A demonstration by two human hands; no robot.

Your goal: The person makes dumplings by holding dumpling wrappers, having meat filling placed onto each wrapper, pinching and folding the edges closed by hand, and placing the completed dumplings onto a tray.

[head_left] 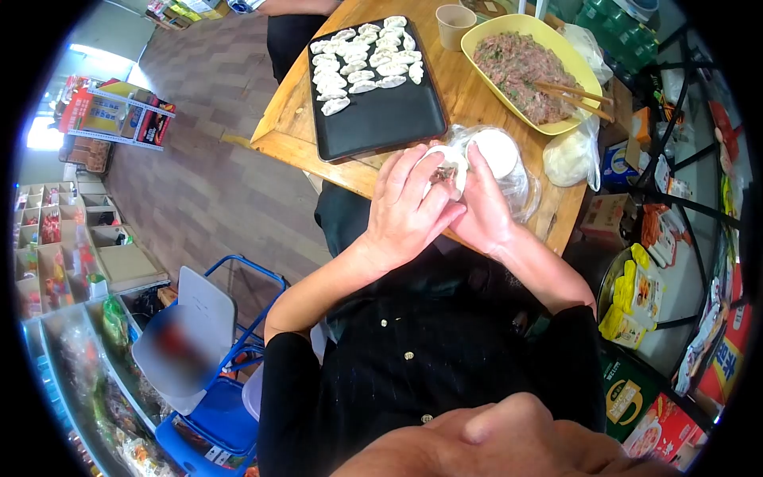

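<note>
Between my two hands is a round white dumpling wrapper (451, 163) with meat filling on it. My left hand (404, 208) curls its fingers over the wrapper's left side, and my right hand (486, 208) cups it from the right. Just behind my right hand lies a stack of white wrappers (497, 153) on clear plastic. A black tray (373, 127) to the left holds several folded dumplings (354, 57) in its far part. The yellow bowl (584, 74) at the back right contains minced filling (517, 67), with chopsticks (574, 94) resting in it.
On the wooden table (282, 119) a paper cup (456, 28) stands between tray and bowl. A plastic bag (572, 155) with something pale sits at the right edge. Another person's arm (298, 7) shows beyond the table. A blue chair (214, 413) stands at the lower left.
</note>
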